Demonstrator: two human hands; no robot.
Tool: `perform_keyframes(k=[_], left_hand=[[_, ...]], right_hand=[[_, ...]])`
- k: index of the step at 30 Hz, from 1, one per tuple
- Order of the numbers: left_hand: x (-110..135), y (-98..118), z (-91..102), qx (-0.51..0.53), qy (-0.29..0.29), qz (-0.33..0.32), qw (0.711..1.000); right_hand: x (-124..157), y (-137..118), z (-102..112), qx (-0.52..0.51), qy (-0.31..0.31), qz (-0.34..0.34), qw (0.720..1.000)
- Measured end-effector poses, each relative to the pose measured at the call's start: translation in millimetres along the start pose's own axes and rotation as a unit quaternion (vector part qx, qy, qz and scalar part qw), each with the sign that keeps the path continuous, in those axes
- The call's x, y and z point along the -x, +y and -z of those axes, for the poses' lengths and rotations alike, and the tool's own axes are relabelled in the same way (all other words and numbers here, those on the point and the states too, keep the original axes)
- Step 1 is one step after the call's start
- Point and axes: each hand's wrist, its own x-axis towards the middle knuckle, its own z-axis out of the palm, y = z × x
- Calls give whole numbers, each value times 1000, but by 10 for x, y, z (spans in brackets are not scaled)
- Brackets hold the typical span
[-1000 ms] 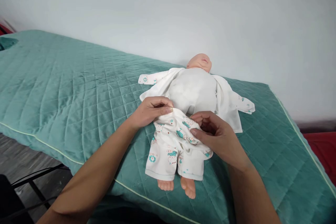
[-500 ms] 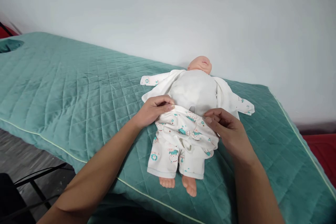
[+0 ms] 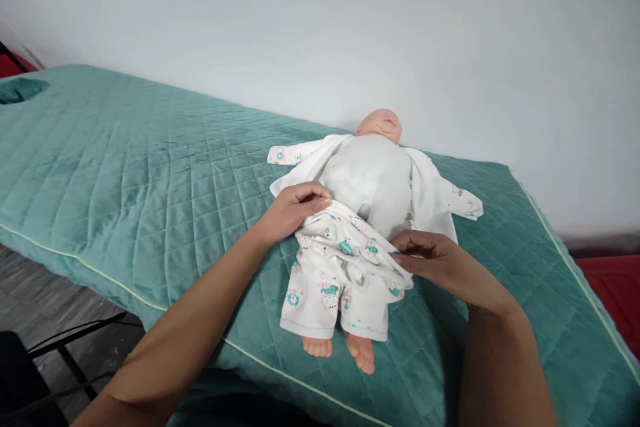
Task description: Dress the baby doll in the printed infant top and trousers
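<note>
A baby doll [image 3: 373, 173] lies on its back, its head by the wall and its bare feet towards me. White printed pants [image 3: 327, 300] cover its legs up to the hips. My left hand [image 3: 295, 210] pinches the waistband at the hip on the left. On the other side my right hand [image 3: 433, 260] has its fingers closed on the waistband, which sits lower there. An open white jacket [image 3: 433, 187] is spread on both sides of the doll's pale cloth torso, with the sleeves stretched outward.
The doll rests on a bed with a quilted green cover [image 3: 150, 167] that has a hole at its far left end. A white wall [image 3: 320, 27] runs along the back. Something red [image 3: 607, 287] stands past the right edge, and a black frame [image 3: 75, 353] is at lower left.
My right hand has moved down towards the feet, and the waistband on that side has come lower, baring more of the torso. My left hand has stayed in place.
</note>
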Motion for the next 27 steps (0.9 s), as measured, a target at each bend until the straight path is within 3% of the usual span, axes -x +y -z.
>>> perform_keyframes(k=[4, 8, 13, 16, 20, 27], left_hand=[[-7, -21, -3, -17, 21, -5, 1000], [-16, -55, -6, -9, 49, -3, 999], [-13, -79, -19, 17, 78, -7, 997], [-11, -77, -28, 27, 87, -12, 996], [-22, -76, -42, 22, 96, -7, 995], [-72, -97, -53, -18, 120, 35, 992]], right_hand=[[-9, 5, -31, 13, 37, 20, 999], [-57, 20, -108, 0, 148, 51, 988], [-109, 26, -229, -29, 313, 104, 944], [-131, 27, -276, -29, 372, 122, 920], [-196, 61, -275, -3, 401, 109, 910], [-311, 112, -211, 41, 372, 49, 926]])
